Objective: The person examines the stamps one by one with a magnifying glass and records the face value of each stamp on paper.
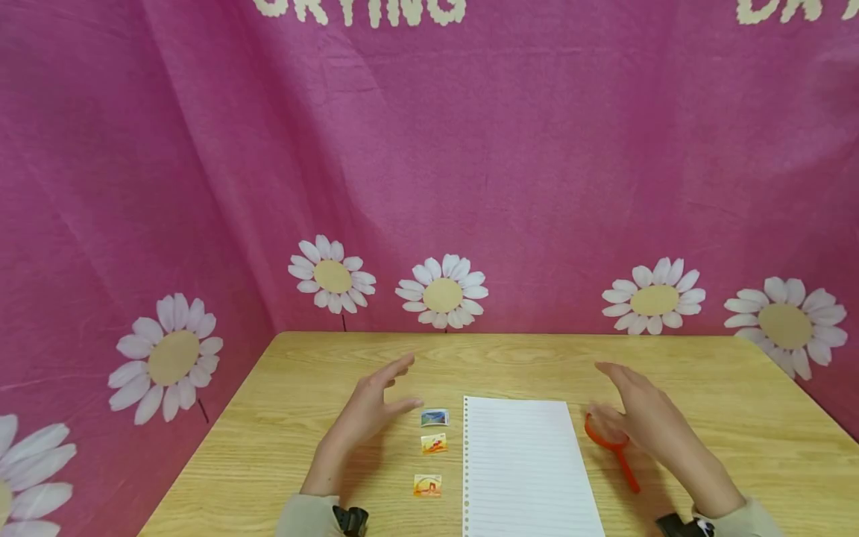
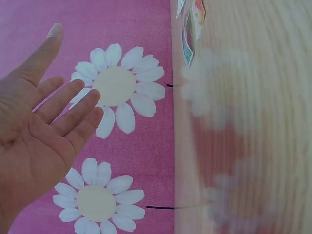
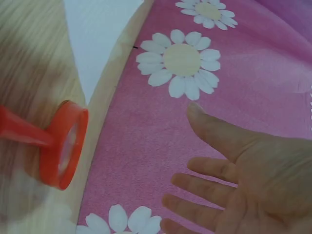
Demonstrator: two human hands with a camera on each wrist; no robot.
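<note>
My left hand [image 1: 365, 409] hovers over the table, fingers spread and holding nothing, just left of a column of small stamps. The top stamp [image 1: 435, 418] is blue and green; the middle stamp [image 1: 433, 444] and the bottom stamp [image 1: 427, 485] are yellow and orange. To their right lies a lined loose-leaf sheet [image 1: 526, 470] with punched holes down its left edge. My right hand [image 1: 647, 414], also holding nothing, is above a red magnifying glass [image 1: 628, 471] and partly covers its ring. In the right wrist view, the magnifying glass [image 3: 63, 146] sits apart from the extended fingers.
The light wooden table [image 1: 302, 358] ends at a pink curtain [image 1: 523, 164] printed with white daisies, hanging behind it and along the left side. Dark straps [image 1: 350, 520] sit on both wrists.
</note>
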